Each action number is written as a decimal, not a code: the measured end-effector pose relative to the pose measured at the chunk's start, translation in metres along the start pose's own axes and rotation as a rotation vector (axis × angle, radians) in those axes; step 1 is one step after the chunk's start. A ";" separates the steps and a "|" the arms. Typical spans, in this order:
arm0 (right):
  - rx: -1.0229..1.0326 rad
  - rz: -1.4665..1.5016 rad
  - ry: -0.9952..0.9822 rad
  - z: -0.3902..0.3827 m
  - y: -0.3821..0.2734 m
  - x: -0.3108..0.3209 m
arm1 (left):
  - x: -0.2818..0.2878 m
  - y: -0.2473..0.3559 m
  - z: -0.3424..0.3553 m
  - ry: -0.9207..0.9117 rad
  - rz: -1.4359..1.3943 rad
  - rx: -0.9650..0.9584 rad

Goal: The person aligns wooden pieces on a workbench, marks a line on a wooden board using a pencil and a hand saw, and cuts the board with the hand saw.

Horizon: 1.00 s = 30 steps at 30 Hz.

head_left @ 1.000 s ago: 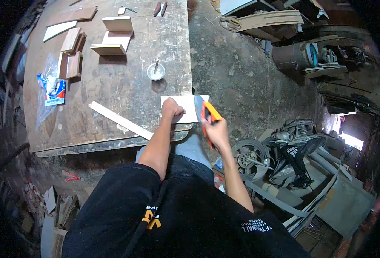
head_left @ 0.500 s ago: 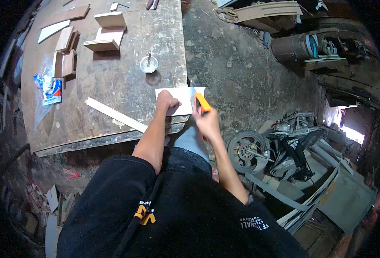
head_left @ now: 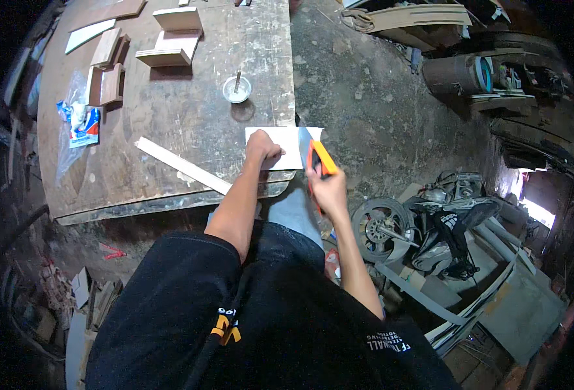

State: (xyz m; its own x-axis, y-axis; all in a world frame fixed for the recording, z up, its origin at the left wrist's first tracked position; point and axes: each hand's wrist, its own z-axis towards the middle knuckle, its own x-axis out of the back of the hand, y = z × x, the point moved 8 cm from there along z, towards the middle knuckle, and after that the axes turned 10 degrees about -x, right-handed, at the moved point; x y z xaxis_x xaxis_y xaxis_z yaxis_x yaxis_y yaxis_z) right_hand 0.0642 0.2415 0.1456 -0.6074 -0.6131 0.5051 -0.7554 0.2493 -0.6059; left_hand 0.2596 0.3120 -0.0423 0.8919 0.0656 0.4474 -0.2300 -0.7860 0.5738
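A flat white board (head_left: 289, 140) lies at the near right corner of the workbench, its right end sticking out past the edge. My left hand (head_left: 262, 148) is closed in a fist and bears down on the board's left part. In my right hand (head_left: 330, 190) is the handle of a hand saw (head_left: 323, 158), orange-yellow with red and black. The saw's blade meets the board near its right end, just beyond the bench edge; the teeth and any cut are too small to make out. My leg shows below the board.
On the workbench (head_left: 189, 110) are a white strip (head_left: 183, 166), a cup with a stick (head_left: 237, 90), a plastic packet (head_left: 84, 127), a U-shaped wooden piece (head_left: 176, 40) and small wooden boxes (head_left: 107, 84). A motorcycle wheel (head_left: 382, 229) and scrap stand at the right.
The saw and my right hand have come a little toward me. My left hand stays on the board. The whole view has shifted slightly.
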 end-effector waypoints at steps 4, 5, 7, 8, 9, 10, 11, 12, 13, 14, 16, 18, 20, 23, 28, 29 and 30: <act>0.111 0.021 0.036 0.015 0.000 -0.023 | -0.008 -0.005 -0.007 -0.001 0.021 -0.013; 0.091 0.042 -0.001 -0.008 -0.003 -0.016 | -0.003 -0.010 -0.006 0.010 0.034 -0.019; 0.029 0.069 -0.071 -0.035 0.002 0.006 | 0.004 -0.011 -0.008 0.026 0.046 -0.019; 0.014 0.074 -0.037 -0.041 -0.002 0.012 | 0.001 -0.002 -0.011 0.004 0.037 -0.006; 0.031 0.064 -0.019 -0.028 -0.002 0.008 | 0.000 0.004 -0.010 -0.005 0.020 0.008; 0.047 0.054 0.001 -0.007 -0.002 -0.003 | 0.000 0.005 -0.008 -0.008 0.020 0.006; 0.086 0.013 0.064 0.015 -0.006 -0.013 | -0.004 0.000 -0.009 -0.012 0.011 0.019; 0.042 0.037 0.014 0.032 -0.016 -0.024 | -0.004 -0.004 -0.007 -0.013 0.003 0.030; 0.070 0.021 0.028 0.025 -0.021 -0.022 | -0.004 -0.007 -0.005 -0.015 0.003 0.032; 0.094 0.006 0.036 0.007 -0.030 -0.020 | -0.004 -0.013 -0.007 -0.026 0.016 0.042; 0.053 0.033 -0.062 -0.030 -0.008 -0.003 | -0.002 -0.014 -0.007 -0.028 0.018 0.057; -0.014 0.082 -0.027 -0.048 -0.003 0.011 | -0.004 -0.007 -0.003 -0.031 -0.014 0.053; 0.038 0.096 -0.030 -0.025 -0.008 -0.003 | -0.004 -0.001 -0.003 -0.009 0.022 0.040; 0.086 0.070 0.029 0.010 -0.016 -0.032 | -0.006 -0.010 -0.005 -0.051 0.000 0.046; -0.029 0.075 -0.094 -0.053 0.001 0.008 | -0.005 -0.009 -0.007 -0.026 0.003 0.038; 0.037 0.092 -0.063 -0.049 0.000 0.006 | -0.006 -0.006 -0.005 -0.030 0.012 0.037; 0.112 0.106 -0.038 -0.035 0.000 -0.002 | -0.004 -0.005 -0.002 -0.025 0.009 0.036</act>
State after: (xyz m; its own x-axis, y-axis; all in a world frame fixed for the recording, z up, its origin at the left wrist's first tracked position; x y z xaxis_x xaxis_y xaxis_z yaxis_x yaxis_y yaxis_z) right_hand 0.0571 0.2689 0.1663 -0.6710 -0.6160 0.4126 -0.6542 0.2301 -0.7205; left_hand 0.2560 0.3173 -0.0460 0.8995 0.0433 0.4348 -0.2245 -0.8079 0.5448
